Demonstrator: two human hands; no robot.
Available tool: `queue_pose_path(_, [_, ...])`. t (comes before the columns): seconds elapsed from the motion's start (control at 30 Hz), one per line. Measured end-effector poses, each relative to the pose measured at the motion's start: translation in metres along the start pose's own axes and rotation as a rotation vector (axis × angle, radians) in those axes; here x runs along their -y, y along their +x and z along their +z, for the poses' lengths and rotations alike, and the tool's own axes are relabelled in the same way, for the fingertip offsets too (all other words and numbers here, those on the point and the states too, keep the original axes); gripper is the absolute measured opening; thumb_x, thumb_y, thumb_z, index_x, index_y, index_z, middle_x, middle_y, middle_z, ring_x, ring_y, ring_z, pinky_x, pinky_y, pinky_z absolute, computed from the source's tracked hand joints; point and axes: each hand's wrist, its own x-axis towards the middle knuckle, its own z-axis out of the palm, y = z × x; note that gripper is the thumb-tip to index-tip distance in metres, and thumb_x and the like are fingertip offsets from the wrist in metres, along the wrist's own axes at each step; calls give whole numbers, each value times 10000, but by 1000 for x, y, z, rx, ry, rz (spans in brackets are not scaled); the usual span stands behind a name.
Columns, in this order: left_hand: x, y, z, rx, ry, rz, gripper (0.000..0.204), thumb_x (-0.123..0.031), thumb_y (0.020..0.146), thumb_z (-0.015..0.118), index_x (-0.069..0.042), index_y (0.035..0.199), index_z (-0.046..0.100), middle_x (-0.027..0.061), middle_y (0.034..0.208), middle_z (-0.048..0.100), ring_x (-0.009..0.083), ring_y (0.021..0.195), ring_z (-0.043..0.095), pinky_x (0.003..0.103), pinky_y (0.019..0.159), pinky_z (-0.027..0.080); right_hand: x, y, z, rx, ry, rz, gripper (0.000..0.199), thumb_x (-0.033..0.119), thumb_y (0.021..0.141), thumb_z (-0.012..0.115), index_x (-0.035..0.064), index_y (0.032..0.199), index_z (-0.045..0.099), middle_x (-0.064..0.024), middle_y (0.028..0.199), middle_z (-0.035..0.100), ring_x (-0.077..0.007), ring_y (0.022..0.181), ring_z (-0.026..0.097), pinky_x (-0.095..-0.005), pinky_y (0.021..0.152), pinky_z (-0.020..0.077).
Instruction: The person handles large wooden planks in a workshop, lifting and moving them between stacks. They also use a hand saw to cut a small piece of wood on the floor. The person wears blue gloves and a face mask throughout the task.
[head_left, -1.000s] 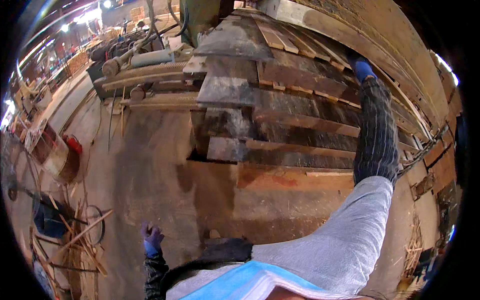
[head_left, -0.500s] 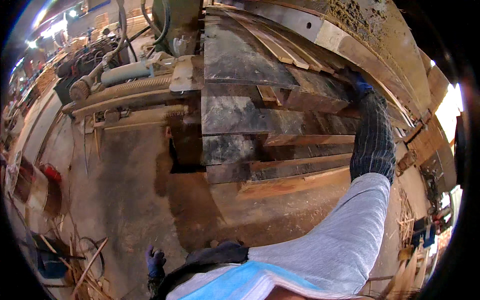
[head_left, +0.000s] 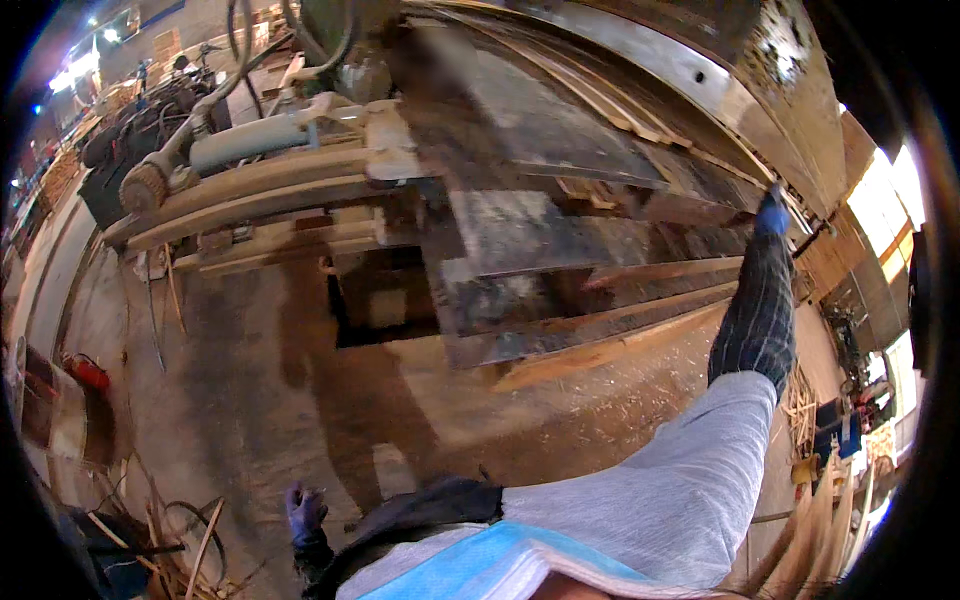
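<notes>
While the right hand [head_left: 771, 215], gloved in blue, is stretched far out to the stacked dark planks [head_left: 560, 240] on the saw table [head_left: 300, 180], its grip cannot be told; the left hand [head_left: 304, 512] is hung low, fingers loosely apart, holding nothing, over the dusty floor [head_left: 230, 380]

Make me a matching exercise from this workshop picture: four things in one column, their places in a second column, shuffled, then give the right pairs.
Things:
1. right hand
2. left hand
3. red canister
4. pale cylinder

Places:
A. low by the floor, hanging at the person's side
B. stretched out to the far end of the stacked planks
C. lying on the floor at the far left
D. on the machine, upper left, beside a hose

Pairs: 1-B, 2-A, 3-C, 4-D
</notes>
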Motion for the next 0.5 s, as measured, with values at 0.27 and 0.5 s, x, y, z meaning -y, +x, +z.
queue_pose_path(0.27, [-75, 12, -149, -220, -13, -62, 556, -190, 843, 684, -128, 1338, 439, 53, 1015, 606, 186, 842, 599, 311, 644, 478, -109, -314, -7, -181, 711, 280, 336, 234, 952, 488, 33, 1210, 565, -130, 1107, 611, -243, 976, 595, -361, 850, 488])
queue_pose_path(0.5, [-168, 31, -312, -308, 62, -110, 525, -261, 857, 645, -161, 1332, 445, 56, 1084, 586, 185, 907, 584, 345, 718, 471, -35, -686, 57, 1044, -873, 50, 444, 272, 952, 486, 48, 1335, 472, -158, 1280, 551, -324, 1102, 581, -433, 921, 489])
